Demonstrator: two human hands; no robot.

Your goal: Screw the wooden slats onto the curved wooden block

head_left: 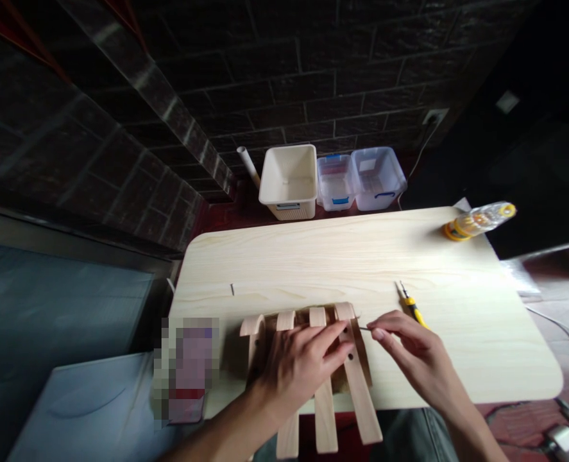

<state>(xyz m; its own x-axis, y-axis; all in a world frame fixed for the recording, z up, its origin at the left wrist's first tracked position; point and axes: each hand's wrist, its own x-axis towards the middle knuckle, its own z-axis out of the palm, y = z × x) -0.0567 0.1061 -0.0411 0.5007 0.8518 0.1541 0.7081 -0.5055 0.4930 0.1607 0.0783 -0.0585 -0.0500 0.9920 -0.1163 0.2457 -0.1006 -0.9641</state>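
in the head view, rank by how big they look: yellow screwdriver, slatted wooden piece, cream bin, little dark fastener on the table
1. slatted wooden piece, though partly covered
2. cream bin
3. yellow screwdriver
4. little dark fastener
The bin stands farther off, so its real size against the wood is unsure.

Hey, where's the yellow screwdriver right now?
In the head view, the yellow screwdriver lies on the table, right of center, just beyond the right grip and right of the wooden slats.
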